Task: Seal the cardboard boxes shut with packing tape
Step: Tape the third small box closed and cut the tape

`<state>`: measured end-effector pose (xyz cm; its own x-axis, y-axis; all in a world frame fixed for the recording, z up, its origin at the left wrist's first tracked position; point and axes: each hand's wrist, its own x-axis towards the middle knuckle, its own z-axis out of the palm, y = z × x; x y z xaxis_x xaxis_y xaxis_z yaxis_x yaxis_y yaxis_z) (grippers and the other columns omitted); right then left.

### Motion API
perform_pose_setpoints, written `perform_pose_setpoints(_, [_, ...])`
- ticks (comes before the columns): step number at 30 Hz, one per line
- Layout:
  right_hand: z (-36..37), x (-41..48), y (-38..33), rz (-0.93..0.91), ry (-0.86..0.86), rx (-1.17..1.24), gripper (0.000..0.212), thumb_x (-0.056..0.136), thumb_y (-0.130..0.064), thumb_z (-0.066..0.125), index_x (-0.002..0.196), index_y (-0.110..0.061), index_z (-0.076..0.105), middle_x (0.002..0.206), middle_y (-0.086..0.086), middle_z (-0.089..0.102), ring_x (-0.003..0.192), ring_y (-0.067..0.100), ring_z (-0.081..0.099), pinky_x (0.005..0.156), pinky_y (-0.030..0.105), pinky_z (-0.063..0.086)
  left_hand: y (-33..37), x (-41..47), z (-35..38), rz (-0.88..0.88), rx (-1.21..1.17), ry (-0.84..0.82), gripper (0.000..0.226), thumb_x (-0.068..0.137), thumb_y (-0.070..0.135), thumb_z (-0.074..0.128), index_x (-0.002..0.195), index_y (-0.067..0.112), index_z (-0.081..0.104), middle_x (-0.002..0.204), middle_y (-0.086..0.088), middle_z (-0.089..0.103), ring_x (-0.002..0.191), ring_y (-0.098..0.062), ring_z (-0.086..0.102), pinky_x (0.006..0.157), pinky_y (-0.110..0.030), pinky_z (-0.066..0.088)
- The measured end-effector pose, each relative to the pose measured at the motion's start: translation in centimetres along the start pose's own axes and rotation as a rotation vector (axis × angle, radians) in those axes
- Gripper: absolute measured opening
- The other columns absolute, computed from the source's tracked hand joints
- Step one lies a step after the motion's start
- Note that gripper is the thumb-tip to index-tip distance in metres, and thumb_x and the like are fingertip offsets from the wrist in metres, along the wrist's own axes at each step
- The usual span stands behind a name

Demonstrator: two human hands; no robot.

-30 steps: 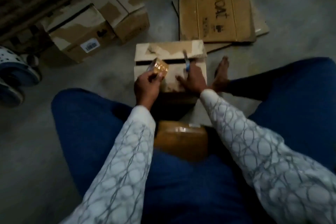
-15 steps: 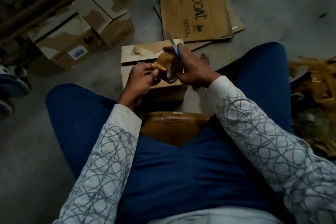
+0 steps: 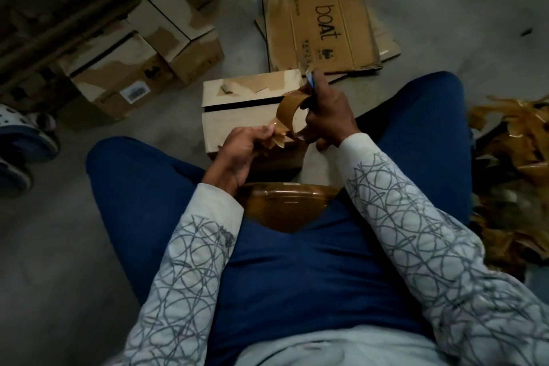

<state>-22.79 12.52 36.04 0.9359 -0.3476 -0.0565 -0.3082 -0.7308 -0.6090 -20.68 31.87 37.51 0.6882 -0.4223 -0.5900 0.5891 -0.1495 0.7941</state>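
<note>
A tape roll [image 3: 292, 116] is gripped in the right hand [image 3: 329, 116], fingers curled round it, above the near right part of the box [image 3: 237, 110]. A blue tool [image 3: 310, 83] is held in the same hand. The roll's crumpled loose end [image 3: 277, 135] is pinched by the left hand [image 3: 240, 151]. The box is set on the floor between the knees, and a dark gap is seen between its top flaps. Flattened cardboard [image 3: 320, 18] is seen beyond it.

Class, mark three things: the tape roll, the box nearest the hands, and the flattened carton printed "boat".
tape roll [image 3: 285, 111], head view, brown outer band.
box [image 3: 234, 126], head view, near top flap.
flattened carton [image 3: 323, 30], head view, printed panel.
</note>
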Motion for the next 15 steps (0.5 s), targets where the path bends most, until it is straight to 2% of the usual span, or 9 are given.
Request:
perform_pose_setpoints(4, [0.2,-0.2,0.1,-0.059,-0.01,-0.055,0.067,0.079,0.003,0.066,0.132,-0.025,0.036,0.108,0.01,0.069,0.098,0.033,0.068,0.087,0.059,0.053,-0.1,0.4,-0.8,-0.158,-0.074,-0.045,0.011,0.091,0.014,0.068,0.095,0.004,0.07,0.089,-0.008,0.072,0.087,-0.022,0.064,0.075,-0.033,0.052])
perform_pose_setpoints(7, [0.1,-0.4,-0.1,-0.126,0.025,-0.095,0.073,0.073,-0.001,0.078,0.13,-0.024,0.039,0.109,0.007,0.067,0.099,0.03,0.068,0.087,0.057,0.054,0.0,0.7,-1.0,-0.241,-0.072,-0.036,0.026,0.082,0.011,0.075,0.104,-0.001,0.069,0.088,-0.01,0.07,0.079,-0.02,0.061,0.063,-0.029,0.051])
perform_pose_setpoints(10, [-0.1,-0.6,0.0,-0.247,0.075,-0.137,0.079,0.064,-0.01,0.086,0.13,-0.016,0.044,0.114,0.01,0.065,0.1,0.031,0.065,0.081,0.053,0.057,0.2,1.0,-0.8,-0.242,-0.014,0.003,0.031,0.08,0.013,0.078,0.107,0.0,0.07,0.09,-0.009,0.075,0.083,-0.02,0.067,0.064,-0.03,0.051])
perform_pose_setpoints(13, [-0.4,-0.6,0.2,-0.324,0.157,-0.128,0.065,0.069,-0.005,0.081,0.128,-0.003,0.053,0.114,0.018,0.065,0.101,0.037,0.065,0.08,0.053,0.057,0.2,1.3,-0.8,-0.207,0.099,0.047,0.033,0.079,0.018,0.081,0.106,0.0,0.073,0.092,-0.009,0.076,0.085,-0.02,0.067,0.072,-0.032,0.05])
perform_pose_setpoints(15, [-0.4,-0.6,0.1,-0.338,0.181,-0.136,0.059,0.073,-0.002,0.078,0.127,-0.001,0.054,0.117,0.019,0.065,0.104,0.038,0.065,0.083,0.052,0.056,0.2,1.5,-0.9,-0.183,0.15,0.069,0.031,0.078,0.021,0.082,0.101,0.001,0.075,0.087,-0.008,0.074,0.076,-0.018,0.061,0.066,-0.029,0.047])
